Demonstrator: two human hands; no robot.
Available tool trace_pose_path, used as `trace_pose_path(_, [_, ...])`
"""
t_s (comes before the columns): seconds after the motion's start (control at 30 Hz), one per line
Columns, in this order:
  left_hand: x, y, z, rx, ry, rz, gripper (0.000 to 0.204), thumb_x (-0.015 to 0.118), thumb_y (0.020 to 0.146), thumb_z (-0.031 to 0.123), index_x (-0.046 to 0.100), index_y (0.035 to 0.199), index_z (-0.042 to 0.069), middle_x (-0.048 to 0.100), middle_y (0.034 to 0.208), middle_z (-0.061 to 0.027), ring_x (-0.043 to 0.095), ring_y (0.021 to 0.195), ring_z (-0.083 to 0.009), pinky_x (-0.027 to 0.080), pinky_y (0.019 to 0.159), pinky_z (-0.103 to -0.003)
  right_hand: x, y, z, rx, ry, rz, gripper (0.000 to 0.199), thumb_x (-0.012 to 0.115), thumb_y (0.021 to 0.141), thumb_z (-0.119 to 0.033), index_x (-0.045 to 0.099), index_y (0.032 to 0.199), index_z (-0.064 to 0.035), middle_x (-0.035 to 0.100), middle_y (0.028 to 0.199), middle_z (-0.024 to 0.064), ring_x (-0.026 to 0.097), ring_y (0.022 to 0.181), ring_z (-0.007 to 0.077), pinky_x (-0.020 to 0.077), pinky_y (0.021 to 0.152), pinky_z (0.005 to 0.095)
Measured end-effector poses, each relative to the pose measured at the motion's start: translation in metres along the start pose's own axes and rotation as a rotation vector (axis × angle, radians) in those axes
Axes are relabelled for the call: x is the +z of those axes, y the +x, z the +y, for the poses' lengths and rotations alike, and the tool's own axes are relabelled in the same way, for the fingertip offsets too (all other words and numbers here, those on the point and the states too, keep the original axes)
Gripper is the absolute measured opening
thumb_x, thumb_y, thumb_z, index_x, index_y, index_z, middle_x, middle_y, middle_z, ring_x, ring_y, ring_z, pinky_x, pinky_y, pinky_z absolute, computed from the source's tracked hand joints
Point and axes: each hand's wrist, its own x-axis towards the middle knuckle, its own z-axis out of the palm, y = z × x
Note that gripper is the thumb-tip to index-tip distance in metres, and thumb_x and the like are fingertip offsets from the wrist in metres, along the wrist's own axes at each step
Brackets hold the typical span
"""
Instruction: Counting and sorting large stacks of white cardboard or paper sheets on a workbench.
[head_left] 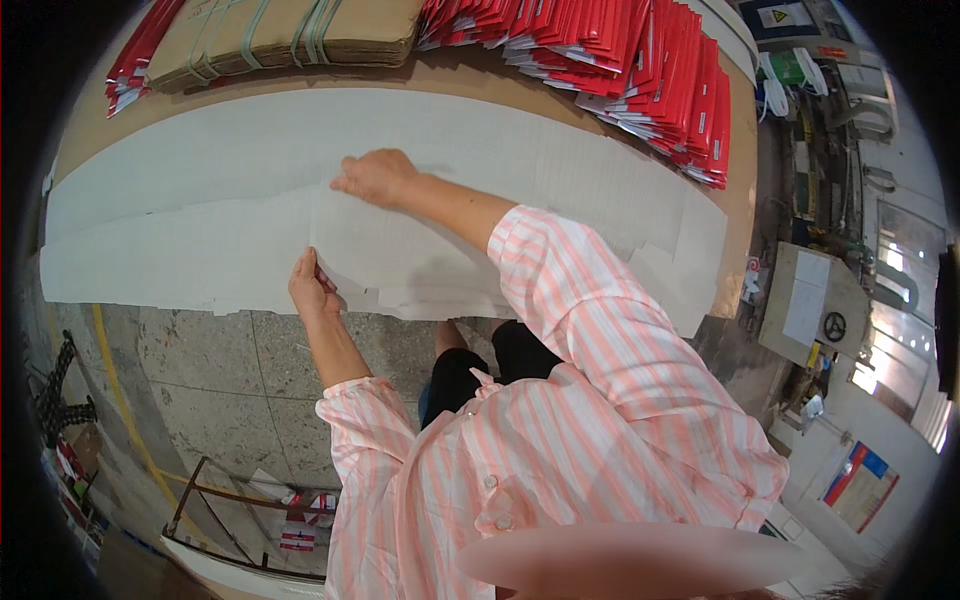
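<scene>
A wide pale grey cardboard sheet [200, 250] stretches across the table in front of me, its near edge jutting out over the floor. At that near edge my left hand [314, 287] grips the sheet, thumb on top and fingers curled under. Farther in and to the right, my right hand [378, 178] is closed with its fingers bunched just over the sheet's surface. What its fingertips hold, if anything, is too small to make out. A seam or overlapping edge runs leftward from near the hands, and several notched edges show along the near right side.
Behind the sheet lie a strapped stack of brown cardboard [290, 45] and rows of red-and-white flat packages [640, 75]. The brown tabletop [470, 80] shows between. A metal-framed cart [240, 520] stands at lower left; machinery with a handwheel [834, 326] is at right.
</scene>
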Motion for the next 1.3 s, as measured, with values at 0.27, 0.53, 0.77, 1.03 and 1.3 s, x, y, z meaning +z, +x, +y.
trace_pose_path(0.27, [0.006, 0.0, 0.001, 0.024, -0.027, -0.018, 0.017, 0.057, 0.085, 0.021, 0.054, 0.071, 0.011, 0.04, 0.054, 0.0061, 0.033, 0.042, -0.0049, 0.026, 0.037, -0.02, 0.016, 0.002, -0.001, 0.029, 0.025, -0.036, 0.044, 0.041, 0.087, -0.045, 0.059, 0.089, -0.0052, 0.062, 0.085, 0.0175, 0.058, 0.087, 0.0329, 0.0441, 0.076, 0.0429])
trace_pose_path(0.53, [0.013, -0.013, -0.009, 0.126, 0.034, -0.062, 0.017, 0.061, 0.08, 0.012, 0.055, 0.093, 0.003, 0.055, 0.077, -0.001, 0.049, 0.062, -0.0095, 0.039, 0.053, -0.023, 0.014, 0.005, 0.03, 0.024, 0.222, -0.014, 0.031, 0.054, 0.081, -0.034, 0.059, 0.093, -0.0054, 0.062, 0.082, 0.0134, 0.059, 0.078, 0.0278, 0.0454, 0.069, 0.0358])
trace_pose_path(0.77, [0.017, -0.034, 0.017, -0.046, -0.142, -0.303, 0.024, 0.062, 0.08, 0.012, 0.054, 0.098, -0.002, 0.061, 0.091, -0.0094, 0.059, 0.08, -0.0164, 0.049, 0.069, -0.029, -0.012, -0.065, 0.024, -0.089, 0.438, 0.315, 0.019, 0.054, 0.081, -0.018, 0.057, 0.093, -0.004, 0.058, 0.095, 0.0115, 0.055, 0.088, 0.0263, 0.0438, 0.075, 0.0353])
trace_pose_path(1.03, [0.015, -0.013, 0.02, -0.23, -0.256, -0.312, 0.032, 0.058, 0.083, 0.019, 0.053, 0.103, -0.006, 0.06, 0.098, -0.0135, 0.058, 0.088, -0.0232, 0.047, 0.078, -0.035, -0.027, -0.25, 0.091, 0.145, 0.097, 0.575, 0.018, 0.056, 0.08, -0.009, 0.059, 0.097, -0.0033, 0.056, 0.106, 0.012, 0.051, 0.101, 0.0277, 0.04, 0.088, 0.0342])
trace_pose_path(1.3, [0.023, -0.007, 0.003, 0.056, -0.012, -0.177, 0.028, 0.056, 0.085, 0.017, 0.056, 0.097, -0.008, 0.061, 0.09, -0.0114, 0.057, 0.08, -0.0193, 0.045, 0.073, -0.031, -0.004, -0.404, 0.194, 0.617, -0.211, 0.609, 0.024, 0.057, 0.079, -0.013, 0.057, 0.101, -0.0062, 0.051, 0.112, 0.0128, 0.046, 0.106, 0.0289, 0.0364, 0.091, 0.0371])
